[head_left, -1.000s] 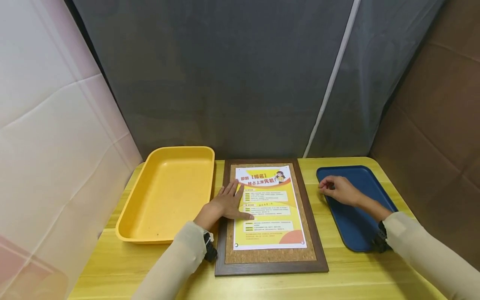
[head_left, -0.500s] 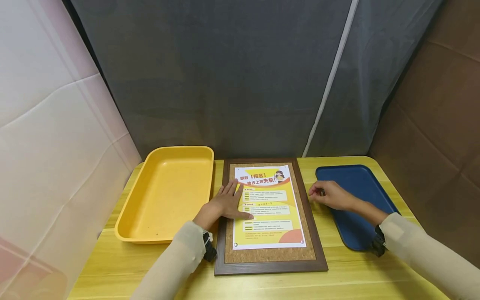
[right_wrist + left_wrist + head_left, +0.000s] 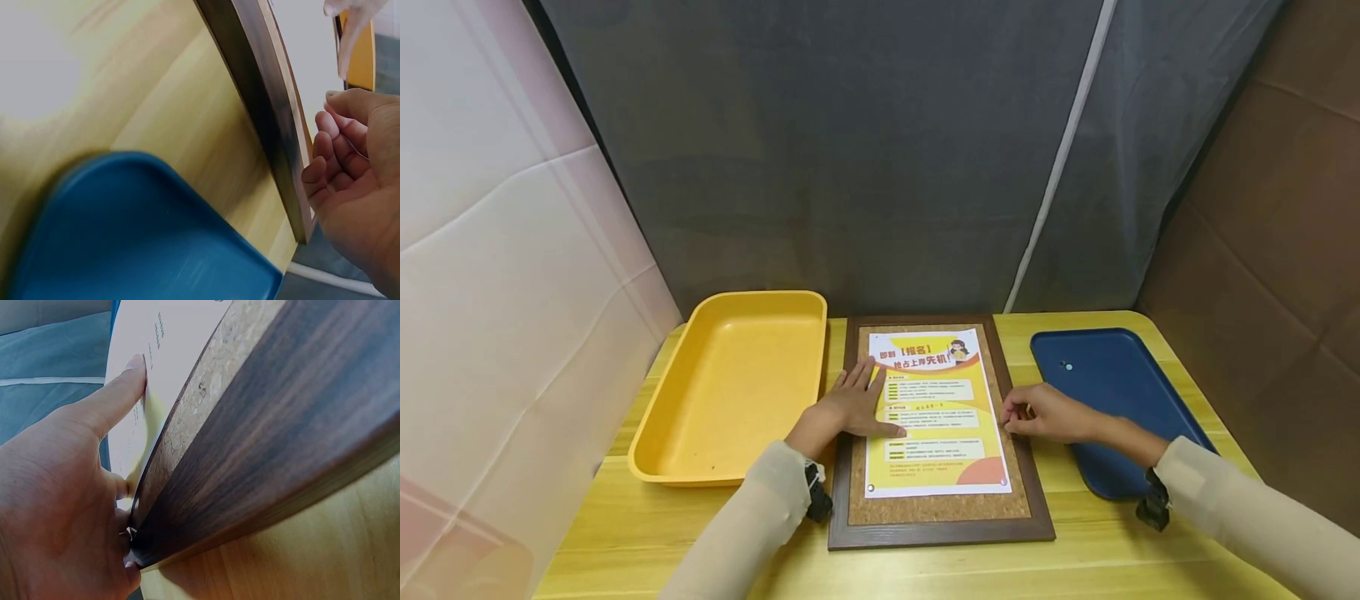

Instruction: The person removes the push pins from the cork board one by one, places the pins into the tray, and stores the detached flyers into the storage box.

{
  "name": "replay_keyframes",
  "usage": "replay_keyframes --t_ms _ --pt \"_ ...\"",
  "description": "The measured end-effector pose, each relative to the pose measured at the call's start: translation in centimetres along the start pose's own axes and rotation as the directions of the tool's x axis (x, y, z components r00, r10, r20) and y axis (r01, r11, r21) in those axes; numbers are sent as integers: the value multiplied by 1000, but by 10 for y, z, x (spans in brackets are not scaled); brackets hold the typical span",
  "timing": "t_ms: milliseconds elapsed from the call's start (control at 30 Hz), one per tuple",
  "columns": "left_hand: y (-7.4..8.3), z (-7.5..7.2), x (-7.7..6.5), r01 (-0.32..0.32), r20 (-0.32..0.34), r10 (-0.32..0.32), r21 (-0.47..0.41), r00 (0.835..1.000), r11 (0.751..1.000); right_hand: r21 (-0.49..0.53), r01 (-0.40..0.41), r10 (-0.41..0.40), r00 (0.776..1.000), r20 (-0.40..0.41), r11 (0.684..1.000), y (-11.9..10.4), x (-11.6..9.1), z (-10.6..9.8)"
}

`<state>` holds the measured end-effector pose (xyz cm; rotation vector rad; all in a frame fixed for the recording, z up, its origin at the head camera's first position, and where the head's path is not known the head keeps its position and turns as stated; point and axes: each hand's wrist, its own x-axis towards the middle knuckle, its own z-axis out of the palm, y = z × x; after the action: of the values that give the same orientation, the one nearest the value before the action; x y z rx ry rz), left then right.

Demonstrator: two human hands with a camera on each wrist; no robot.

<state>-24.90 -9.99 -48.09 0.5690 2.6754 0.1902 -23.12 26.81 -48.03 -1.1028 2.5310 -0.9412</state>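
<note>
- Poster (image 3: 936, 398), white with yellow and red-orange printing, lies just right of centre in the lower half of the head view.
- Under it, a cork board (image 3: 940, 512) in a dark brown frame (image 3: 940, 534); cork shows around the sheet.
- Left hand (image 3: 852, 408), lower centre: fingers and thumb spread over the poster's left side.
- Right hand (image 3: 1047, 413), lower right of centre: beside the poster's right edge, above the frame's right side, fingers curled, thumb close to the index finger. Whether it pinches anything, I cannot tell.
- Small round dots at the poster's two lower corners, left (image 3: 871, 488) and right (image 3: 1003, 482).
- Yellow tray (image 3: 752, 375), left of the board.
- Blue tray (image 3: 1123, 375), at the right, partly behind the right forearm; small pale pieces (image 3: 1067, 365) lie in its upper left part.
- Pale sleeves enter from the bottom edge and lower right corner, a black device at each wrist.
- Yellowish wooden table (image 3: 700, 542) below; dark grey cloth (image 3: 850, 167) fills the upper centre.
</note>
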Motion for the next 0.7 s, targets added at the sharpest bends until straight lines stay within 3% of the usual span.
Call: replay_keyframes --t_ms 433,700 --pt "-4 4 7 2 -2 -2 -27 1000 1000 12 139 -140 986 87 990 -18 -11 19" --pt "0 0 1 9 -1 -9 11 1000 1000 12 132 -132 983 125 991 -21 -18 28"
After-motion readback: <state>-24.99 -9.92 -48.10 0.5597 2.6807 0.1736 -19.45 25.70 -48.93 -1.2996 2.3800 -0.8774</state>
